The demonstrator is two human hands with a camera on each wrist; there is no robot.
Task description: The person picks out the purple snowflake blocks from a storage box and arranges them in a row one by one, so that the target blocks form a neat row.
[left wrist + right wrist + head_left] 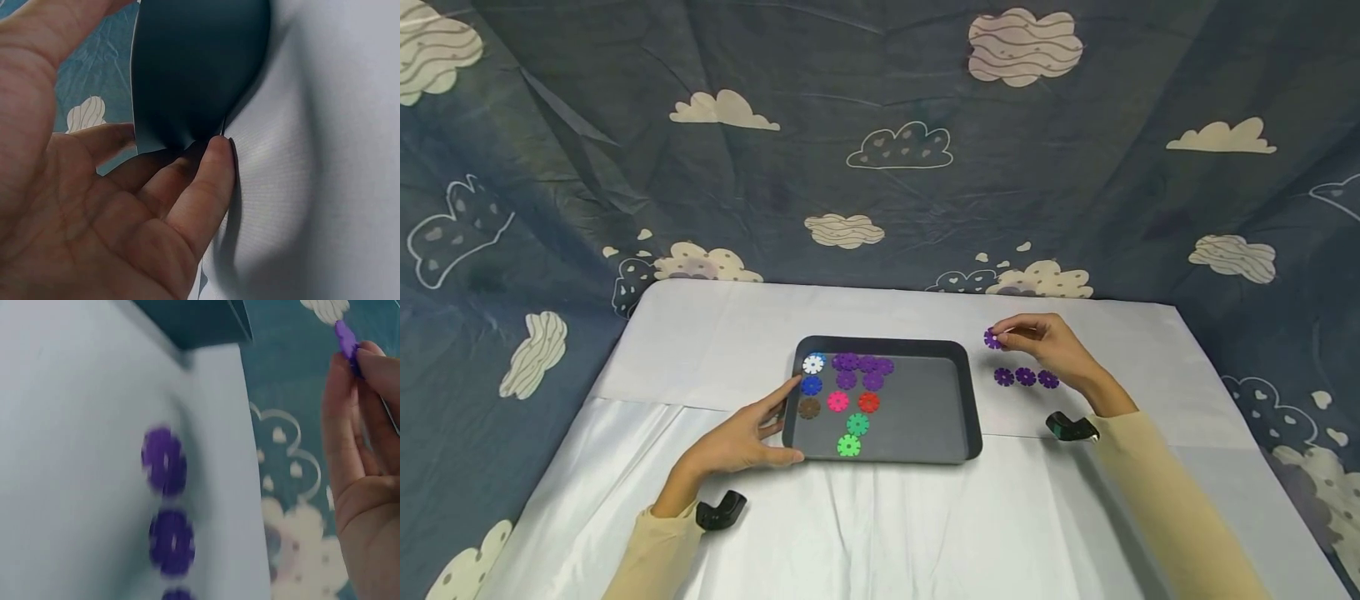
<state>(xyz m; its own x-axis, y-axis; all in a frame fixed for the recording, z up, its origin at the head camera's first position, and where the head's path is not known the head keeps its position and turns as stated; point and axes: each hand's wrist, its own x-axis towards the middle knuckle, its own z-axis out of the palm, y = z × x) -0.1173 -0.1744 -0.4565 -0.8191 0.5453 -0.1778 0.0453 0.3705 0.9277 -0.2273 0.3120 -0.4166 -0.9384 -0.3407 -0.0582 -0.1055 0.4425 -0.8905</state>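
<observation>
My left hand (pixel 737 437) holds the dark grey tray (pixel 925 408) at its left side, thumb at the near corner. Up close in the left wrist view, the fingers (pixel 203 187) lie against the tray's outer wall and lower edge. To the right of the tray, my right hand (pixel 1048 342) pinches a purple notched disc (pixel 347 344) between thumb and fingertips, raised above the table. Below that hand, three more purple discs (pixel 1026 377) lie in a row on the white cloth; the right wrist view cuts off one of them.
In the tray's left half lie several purple discs (pixel 846 381), a white disc (pixel 813 364), blue discs (pixel 811 385), a brown disc (pixel 808 407), a pink disc (pixel 838 402), a red disc (pixel 868 402) and green discs (pixel 849 446). A dark cloud-patterned curtain (pixel 895 267) hangs behind the table.
</observation>
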